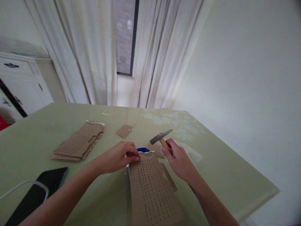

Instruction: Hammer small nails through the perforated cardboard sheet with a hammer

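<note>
A brown cardboard sheet with rows of small punched holes lies in front of me. My left hand pinches its far left corner between thumb and fingers; whether something small is also in that pinch I cannot make out. My right hand is wrapped round the wooden handle of a small hammer, with its dark metal head raised above the table just beyond the sheet. Something blue shows at the sheet's far edge, mostly hidden beneath it.
A stack of similar perforated cardboard sheets sits to the left. Beyond my hands lies a small cardboard piece with tiny bits beside it. A dark tablet-like device with a white cable is at lower left. Clear plastic lies right of the hammer.
</note>
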Tool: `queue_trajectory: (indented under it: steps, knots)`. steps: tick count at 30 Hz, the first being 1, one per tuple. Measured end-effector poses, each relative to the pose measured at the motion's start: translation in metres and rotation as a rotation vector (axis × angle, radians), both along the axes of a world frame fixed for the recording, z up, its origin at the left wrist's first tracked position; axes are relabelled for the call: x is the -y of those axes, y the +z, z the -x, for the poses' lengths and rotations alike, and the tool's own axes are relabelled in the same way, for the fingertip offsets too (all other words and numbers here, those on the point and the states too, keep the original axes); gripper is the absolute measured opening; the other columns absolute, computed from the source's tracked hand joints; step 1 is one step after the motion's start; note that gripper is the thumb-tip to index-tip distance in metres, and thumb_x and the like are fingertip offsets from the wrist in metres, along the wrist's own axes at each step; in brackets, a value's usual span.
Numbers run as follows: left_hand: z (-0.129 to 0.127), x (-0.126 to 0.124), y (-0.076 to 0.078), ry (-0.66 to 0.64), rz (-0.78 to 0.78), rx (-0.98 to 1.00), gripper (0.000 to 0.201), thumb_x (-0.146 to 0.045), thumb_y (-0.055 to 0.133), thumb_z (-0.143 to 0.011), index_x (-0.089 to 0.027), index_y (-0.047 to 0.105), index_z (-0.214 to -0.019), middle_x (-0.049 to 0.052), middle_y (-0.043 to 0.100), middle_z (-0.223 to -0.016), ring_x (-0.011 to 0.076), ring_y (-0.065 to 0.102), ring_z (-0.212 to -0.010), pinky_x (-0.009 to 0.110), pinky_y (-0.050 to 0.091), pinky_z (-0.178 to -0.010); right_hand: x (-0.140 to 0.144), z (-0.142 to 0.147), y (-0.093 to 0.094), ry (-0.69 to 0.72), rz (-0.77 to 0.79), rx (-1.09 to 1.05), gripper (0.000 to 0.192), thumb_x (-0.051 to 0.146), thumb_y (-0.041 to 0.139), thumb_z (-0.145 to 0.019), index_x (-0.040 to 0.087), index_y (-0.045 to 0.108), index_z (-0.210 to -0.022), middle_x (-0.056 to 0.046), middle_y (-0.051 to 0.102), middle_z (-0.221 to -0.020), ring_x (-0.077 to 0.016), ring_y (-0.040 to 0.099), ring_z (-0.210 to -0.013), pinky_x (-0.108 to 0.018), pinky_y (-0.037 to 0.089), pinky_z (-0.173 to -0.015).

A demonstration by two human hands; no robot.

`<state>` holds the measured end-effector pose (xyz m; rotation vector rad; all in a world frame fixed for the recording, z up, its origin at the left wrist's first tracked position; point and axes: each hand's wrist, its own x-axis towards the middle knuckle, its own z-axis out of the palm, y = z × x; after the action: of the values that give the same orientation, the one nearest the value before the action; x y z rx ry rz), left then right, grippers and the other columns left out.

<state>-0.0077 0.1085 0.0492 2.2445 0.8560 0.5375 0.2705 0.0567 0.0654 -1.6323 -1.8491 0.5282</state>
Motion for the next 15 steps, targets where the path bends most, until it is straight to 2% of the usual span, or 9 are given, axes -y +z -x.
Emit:
queue_trajectory:
  steps: [4, 7, 11, 15]
  knots:
    - [0.0, -0.001, 0.0, 0.003, -0.003, -0.008, 0.029, -0.034, 0.065, -0.102, -0.019, 0.079, -0.083, 0.003, 0.07, -0.084, 0.0179, 0.065, -0.077, 0.027, 0.046, -0.072, -0.013, -0.001, -0.027, -0.027, 0.087, -0.095, 0.023, 0.044, 0.067, -0.093, 0.025, 0.054, -0.087, -0.001, 0.065, -0.083, -0.0235, 0.061, -0.08, -0.033, 0.042, -0.073]
    - [-0.001, 0.0, 0.0, 0.005, 0.0, -0.01, 0.028, -0.034, 0.065, -0.102, -0.019, 0.079, -0.083, 0.003, 0.069, -0.084, 0.0181, 0.066, -0.078, 0.027, 0.045, -0.071, -0.018, 0.0, -0.04, -0.015, 0.177, -0.211, 0.031, 0.044, 0.08, -0.082, 0.023, 0.056, -0.085, 0.002, 0.062, -0.077, -0.0191, 0.058, -0.072, -0.03, 0.042, -0.064]
    - [-0.001, 0.0, 0.0, 0.0, 0.003, -0.004, 0.027, -0.034, 0.065, -0.102, -0.019, 0.08, -0.087, 0.003, 0.07, -0.085, 0.0184, 0.065, -0.079, 0.027, 0.045, -0.072, -0.021, 0.0, -0.048, -0.014, 0.251, -0.379, 0.038, 0.044, 0.084, -0.076, 0.023, 0.054, -0.085, 0.006, 0.054, -0.071, -0.0136, 0.05, -0.061, -0.025, 0.039, -0.054]
    - [0.001, -0.001, 0.0, 0.009, 0.003, 0.025, 0.024, -0.032, 0.067, -0.101, -0.019, 0.081, -0.087, 0.003, 0.069, -0.085, 0.0179, 0.065, -0.079, 0.028, 0.046, -0.072, -0.021, 0.004, -0.048, -0.006, 0.291, -0.505, 0.045, 0.051, 0.086, -0.074, 0.024, 0.052, -0.087, 0.01, 0.048, -0.066, -0.009, 0.038, -0.049, -0.022, 0.031, -0.043]
